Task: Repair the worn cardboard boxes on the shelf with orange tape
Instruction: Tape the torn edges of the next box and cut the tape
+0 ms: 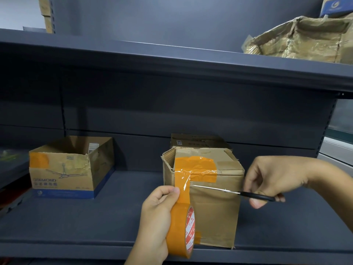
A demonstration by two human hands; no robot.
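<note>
- Cardboard open box (63, 169) stands at the left of the shelf (114, 217), well apart from both hands; one orange patch sits on its front upper corner, and old clear tape covers the torn right corner.
- Left hand (158, 213) grips the orange tape roll (181, 230), thumb pressing the strip (182, 180) just below the scissor tips; fingers curled round the roll.
- Strip runs upward from the roll to the top left corner of the worn box (210, 203), its long axis near vertical.
- Scissors (229, 191) lie near horizontal, crossing the strip at right angles, tips at its right edge; whether the blades are parted cannot be told.
- Right hand (271, 180) holds the black handles, fingers clenched round them.
- Worn box: frayed upper left edge, creased orange patch over top and front.
- Judgement: cut is due; this hand is the nearer one.
</note>
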